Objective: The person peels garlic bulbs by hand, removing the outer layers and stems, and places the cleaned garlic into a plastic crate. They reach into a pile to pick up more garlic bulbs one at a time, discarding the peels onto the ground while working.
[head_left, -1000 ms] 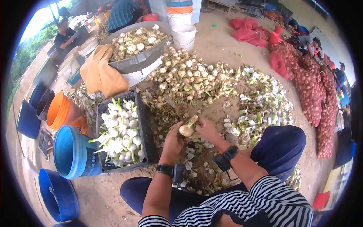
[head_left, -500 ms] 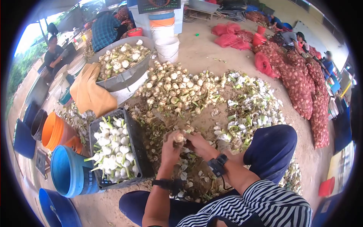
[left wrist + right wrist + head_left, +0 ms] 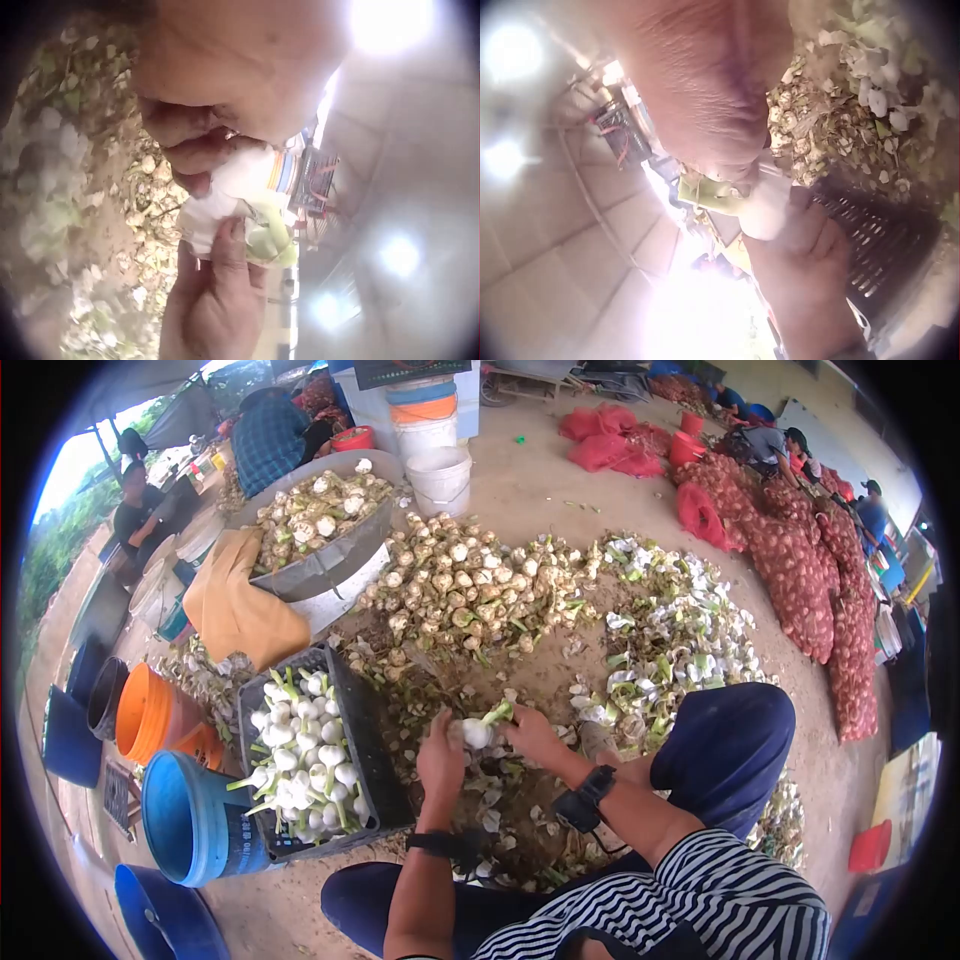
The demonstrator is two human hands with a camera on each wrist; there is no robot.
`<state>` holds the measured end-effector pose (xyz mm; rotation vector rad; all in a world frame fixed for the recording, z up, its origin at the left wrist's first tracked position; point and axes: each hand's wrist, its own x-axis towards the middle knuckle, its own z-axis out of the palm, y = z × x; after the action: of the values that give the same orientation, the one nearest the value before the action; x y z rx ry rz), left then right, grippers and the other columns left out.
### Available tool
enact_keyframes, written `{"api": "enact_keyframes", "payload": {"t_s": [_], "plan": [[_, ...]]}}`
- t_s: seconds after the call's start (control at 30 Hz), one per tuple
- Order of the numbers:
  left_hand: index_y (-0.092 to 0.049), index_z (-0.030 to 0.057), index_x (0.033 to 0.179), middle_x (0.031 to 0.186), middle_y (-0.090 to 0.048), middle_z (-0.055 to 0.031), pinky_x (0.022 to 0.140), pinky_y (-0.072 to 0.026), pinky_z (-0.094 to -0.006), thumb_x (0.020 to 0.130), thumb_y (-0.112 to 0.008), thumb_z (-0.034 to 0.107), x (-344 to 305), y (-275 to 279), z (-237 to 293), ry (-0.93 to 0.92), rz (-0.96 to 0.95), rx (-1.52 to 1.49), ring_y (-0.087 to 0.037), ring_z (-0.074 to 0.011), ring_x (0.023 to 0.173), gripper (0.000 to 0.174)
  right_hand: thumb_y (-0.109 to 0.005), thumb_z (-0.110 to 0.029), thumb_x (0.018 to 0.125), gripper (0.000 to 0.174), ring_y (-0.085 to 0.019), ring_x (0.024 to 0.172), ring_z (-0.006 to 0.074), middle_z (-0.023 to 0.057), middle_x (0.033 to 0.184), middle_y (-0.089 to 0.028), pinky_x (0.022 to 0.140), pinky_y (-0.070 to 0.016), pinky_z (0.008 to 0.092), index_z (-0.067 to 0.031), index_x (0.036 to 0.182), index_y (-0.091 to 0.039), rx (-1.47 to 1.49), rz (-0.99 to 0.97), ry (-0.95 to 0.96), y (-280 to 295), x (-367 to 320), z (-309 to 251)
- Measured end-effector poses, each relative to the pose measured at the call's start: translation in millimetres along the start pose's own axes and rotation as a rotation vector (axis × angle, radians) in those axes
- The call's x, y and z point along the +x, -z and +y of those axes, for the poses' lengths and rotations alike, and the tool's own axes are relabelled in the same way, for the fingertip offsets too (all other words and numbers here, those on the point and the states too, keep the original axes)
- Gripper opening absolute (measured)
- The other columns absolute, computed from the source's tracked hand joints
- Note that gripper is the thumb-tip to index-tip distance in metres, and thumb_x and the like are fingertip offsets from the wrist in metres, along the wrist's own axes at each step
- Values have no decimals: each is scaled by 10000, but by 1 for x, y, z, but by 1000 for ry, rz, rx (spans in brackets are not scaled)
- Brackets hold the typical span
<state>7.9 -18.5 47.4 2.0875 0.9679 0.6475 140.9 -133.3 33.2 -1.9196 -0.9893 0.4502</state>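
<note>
A white garlic bulb (image 3: pixel 478 734) with a short green stem is between the two hands in the head view. The left hand (image 3: pixel 441 758) grips its left side, fingers curled round it in the left wrist view. At the right, the right hand (image 3: pixel 533 734) pinches the bulb near its green stem (image 3: pixel 709 196); loose skin hangs there. A black crate (image 3: pixel 382 790) of white peeled bulbs (image 3: pixel 310 750) stands left of the hands. Beyond them lies a heap of unpeeled garlic (image 3: pixel 470 585).
Peelings (image 3: pixel 690 635) cover the ground at the right. Blue bucket (image 3: pixel 185 820) and orange bucket (image 3: pixel 150 710) stand left of the crate. A grey tub (image 3: pixel 330 565) of garlic is behind. Red net sacks (image 3: pixel 790 580) lie far right, with people near them.
The bulb was brownish and dirty; its surface now looks white and its green stem shows. The hands have shifted slightly left from a second ago, and the view has moved.
</note>
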Motion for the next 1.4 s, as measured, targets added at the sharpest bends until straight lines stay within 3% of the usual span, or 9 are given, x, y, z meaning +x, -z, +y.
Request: {"api": "enact_keyframes", "payload": {"t_s": [0.1, 0.23, 0.33, 0.47, 0.57, 0.67, 0.9, 1.1, 1.4], "plan": [[-628, 73, 1066, 980, -624, -143, 835, -476, -436, 787, -643, 134, -5, 7, 17, -422, -36, 184, -571, -365, 982, 286, -556, -235, 877, 236, -575, 847, 439, 231, 884, -605, 714, -458, 498, -15, 949, -606, -108, 22, -4, 0, -2, 0], [-636, 49, 1024, 978, -618, -151, 802, -470, -426, 783, -645, 109, 2, 1, 4, -385, -62, 168, -563, -370, 957, 249, -550, -236, 883, 239, -567, 843, 446, 246, 874, -600, 714, -456, 509, -7, 930, -605, -101, 2, 40, -1, 0, -8], [-629, 7, 961, 883, -642, -108, 709, -478, -387, 841, -630, 132, 5, -1, 1, -92, -217, 112, -615, -305, 823, 173, -557, -229, 873, 231, -573, 815, 441, 240, 842, -600, 697, -453, 509, -5, 908, -604, -179, 55, -36, -6, 6, -5], [-611, -2, 926, 846, -650, -55, 613, -474, -305, 918, -591, 177, 14, -14, -23, 361, -217, -738, -631, -175, 732, 180, -587, -261, 864, 274, -576, 787, 424, 227, 804, -588, 723, -444, 496, 12, 894, -575, -468, -52, 93, -13, 8, 20], [-607, 24, 953, 882, -653, -52, 610, -493, -265, 949, -575, 212, 18, -17, -43, 534, -98, -1172, -628, -129, 743, 191, -565, -169, 870, 165, -626, 808, 314, 181, 842, -635, 732, -480, 434, -13, 896, -610, -143, -596, 147, -19, 5, 24], [-607, 81, 983, 917, -647, -26, 655, -516, -285, 945, -585, 220, 18, -12, -51, 712, -50, -1230, -617, -117, 805, 146, -526, -132, 903, 208, -619, 963, 234, 113, 924, -636, 801, -486, 379, -13, 1066, -576, 521, -330, 40, -8, 4, 19], [-595, 57, 1086, 1028, -629, -62, 690, -534, -250, 958, -530, 154, 24, 0, -60, 573, 96, -1258, -611, -125, 872, 174, -581, -220, 871, 349, -637, 875, 301, 150, 906, -656, 778, -494, 417, -11, 1149, -552, -253, -733, -76, 21, 56, 59], [-576, 80, 1024, 839, -594, -20, 557, -479, -194, 1011, -361, 417, 37, 37, -75, 575, 468, -1588, -562, -115, 691, 400, -565, -72, 771, 261, -618, 828, 409, 243, 869, -631, 715, -492, 500, 5, 1018, -602, -596, -423, -53, 6, 113, 151], [-596, 38, 1037, 908, -624, -38, 683, -497, -265, 978, -531, 244, 7, -25, -28, 688, -335, -1018, -603, -128, 793, 224, -577, -18, 758, 263, -548, 1021, 377, 173, 948, -638, 796, -462, 449, 6, 1017, -612, -1069, 113, 276, -14, 226, 249]]}}
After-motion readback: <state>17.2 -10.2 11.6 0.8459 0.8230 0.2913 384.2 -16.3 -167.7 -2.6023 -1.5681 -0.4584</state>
